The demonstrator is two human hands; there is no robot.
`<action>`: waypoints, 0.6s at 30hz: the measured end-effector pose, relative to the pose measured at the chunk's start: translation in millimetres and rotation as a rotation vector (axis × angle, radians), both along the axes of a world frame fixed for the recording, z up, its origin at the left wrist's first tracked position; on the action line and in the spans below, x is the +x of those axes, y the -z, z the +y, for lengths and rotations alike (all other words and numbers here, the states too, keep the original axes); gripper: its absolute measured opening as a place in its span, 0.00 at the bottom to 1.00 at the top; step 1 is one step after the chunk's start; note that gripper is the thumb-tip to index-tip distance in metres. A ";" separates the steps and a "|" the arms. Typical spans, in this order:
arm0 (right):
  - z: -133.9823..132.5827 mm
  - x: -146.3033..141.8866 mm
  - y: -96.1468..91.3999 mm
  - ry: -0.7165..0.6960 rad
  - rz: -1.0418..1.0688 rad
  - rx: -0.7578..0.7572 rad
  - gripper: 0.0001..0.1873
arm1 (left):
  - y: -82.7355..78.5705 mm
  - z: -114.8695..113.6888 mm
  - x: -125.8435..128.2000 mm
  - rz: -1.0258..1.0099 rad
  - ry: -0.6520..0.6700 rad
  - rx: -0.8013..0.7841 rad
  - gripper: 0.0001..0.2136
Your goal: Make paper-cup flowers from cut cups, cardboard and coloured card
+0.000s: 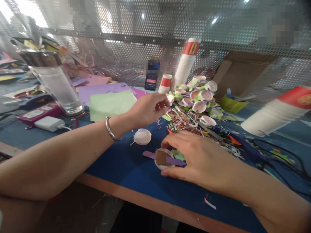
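My right hand point(199, 157) rests on the blue table top, fingers curled round a small white paper disc point(163, 158) with a brown centre and a purple paper strip point(167, 159) across it. My left hand point(145, 108), with a silver bangle at the wrist, is raised over the table with fingertips pinched on something thin that I cannot make out. A second white disc point(142, 136) lies on the table between the two hands.
A heap of paper scraps and decorated discs point(196, 103) lies behind the hands. Stacks of paper cups point(186, 64) stand and lie at the back and right point(274, 113). Coloured paper sheets point(110, 103), a glass jar point(57, 84), a phone point(151, 79), a charger point(48, 123) and cables point(279, 155) surround them.
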State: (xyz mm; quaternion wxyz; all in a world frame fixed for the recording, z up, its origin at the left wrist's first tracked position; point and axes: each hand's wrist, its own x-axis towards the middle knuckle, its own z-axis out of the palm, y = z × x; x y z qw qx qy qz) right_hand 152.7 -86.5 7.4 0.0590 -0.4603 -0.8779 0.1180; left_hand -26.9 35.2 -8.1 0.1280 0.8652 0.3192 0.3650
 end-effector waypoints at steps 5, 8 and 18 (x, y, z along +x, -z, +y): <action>0.8 3.3 0.6 -0.016 0.027 0.038 0.14 | -2.1 0.0 0.0 -0.033 -0.028 -0.027 0.03; 1.4 10.4 -4.2 -0.021 0.127 0.119 0.14 | -4.3 1.6 -1.1 -0.054 -0.085 -0.049 0.07; 13.4 27.7 -3.9 0.020 0.113 0.231 0.14 | -11.1 -8.7 0.6 -0.099 0.215 -0.869 0.16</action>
